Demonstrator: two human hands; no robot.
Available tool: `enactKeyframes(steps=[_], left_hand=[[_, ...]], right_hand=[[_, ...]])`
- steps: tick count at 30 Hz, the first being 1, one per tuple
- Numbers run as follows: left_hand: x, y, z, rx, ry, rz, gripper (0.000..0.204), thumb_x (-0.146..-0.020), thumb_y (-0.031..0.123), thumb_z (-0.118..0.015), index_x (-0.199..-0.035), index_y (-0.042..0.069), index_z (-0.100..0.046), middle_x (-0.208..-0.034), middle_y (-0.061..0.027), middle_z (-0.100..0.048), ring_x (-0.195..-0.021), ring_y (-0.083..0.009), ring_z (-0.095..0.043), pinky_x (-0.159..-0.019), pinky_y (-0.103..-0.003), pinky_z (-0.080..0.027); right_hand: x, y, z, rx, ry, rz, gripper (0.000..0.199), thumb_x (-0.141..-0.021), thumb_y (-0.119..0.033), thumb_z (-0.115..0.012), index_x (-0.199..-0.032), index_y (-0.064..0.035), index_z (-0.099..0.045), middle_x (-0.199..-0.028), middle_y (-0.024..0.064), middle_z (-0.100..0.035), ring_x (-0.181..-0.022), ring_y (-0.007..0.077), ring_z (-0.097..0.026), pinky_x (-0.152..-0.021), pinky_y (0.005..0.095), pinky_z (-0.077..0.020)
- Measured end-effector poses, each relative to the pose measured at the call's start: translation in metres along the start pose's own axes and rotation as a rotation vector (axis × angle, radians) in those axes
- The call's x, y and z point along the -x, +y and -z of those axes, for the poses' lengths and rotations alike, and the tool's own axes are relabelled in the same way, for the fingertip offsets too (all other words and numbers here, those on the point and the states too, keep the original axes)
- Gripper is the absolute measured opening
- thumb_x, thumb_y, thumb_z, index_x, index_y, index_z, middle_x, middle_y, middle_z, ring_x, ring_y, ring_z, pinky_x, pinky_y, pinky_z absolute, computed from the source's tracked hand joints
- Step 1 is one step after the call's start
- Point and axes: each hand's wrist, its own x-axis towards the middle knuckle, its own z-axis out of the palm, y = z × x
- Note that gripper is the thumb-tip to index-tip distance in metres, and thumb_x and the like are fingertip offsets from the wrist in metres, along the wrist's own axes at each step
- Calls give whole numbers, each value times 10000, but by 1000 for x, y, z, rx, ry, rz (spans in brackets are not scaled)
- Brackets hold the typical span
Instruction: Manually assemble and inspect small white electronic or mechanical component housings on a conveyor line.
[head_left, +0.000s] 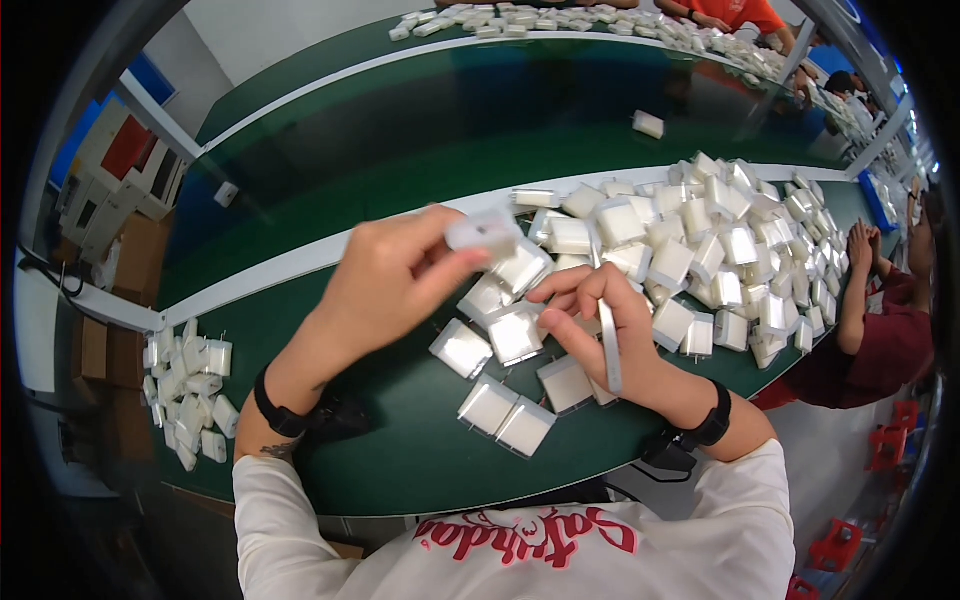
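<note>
My left hand (395, 265) pinches a small white plug adapter (482, 232) between thumb and fingers, raised a little over the pile and blurred. My right hand (605, 325) is closed round a slim, grey, strip-like tool (611, 350), whose upper end points away from me among the adapters; its exact kind I cannot tell. Just under both hands lie several loose white adapters (515, 335), some with thin metal prongs showing. A pair of adapters (507, 414) lies side by side nearer to me. To the right spreads a large heap of adapters (735, 235).
A smaller heap of adapters (188, 390) sits at the table's left end. Beyond a white rail (330, 250) runs a dark green belt (400, 130) carrying single adapters (648, 124). A co-worker's hands (862, 248) rest at the right end; other people work along the far side.
</note>
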Motion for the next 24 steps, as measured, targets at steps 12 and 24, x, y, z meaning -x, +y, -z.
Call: enactKeyframes(steps=[12,24], left_hand=[[-14,-49,8,224,-107,415,318,-981,293,-593,-970,-13,-679,-763,-19,-639,-684,-56,-575,-643,-221,-443],[-15,-139,18,-204,203,422,400,-908,347,-676,-1091,-9,-665,-770,-68,-653,-677,-99,-576,-640,-263,-481]], right_hand=[[-2,0,-2,22,-3,-19,277,-881,43,-643,-823,-57,-391,-1000,147,-691,-771,122,-619,-707,252,-498],[0,2,-3,41,-17,9,259,-889,46,-631,-831,-59,-402,-1011,147,-687,-767,106,-622,-707,241,-506]])
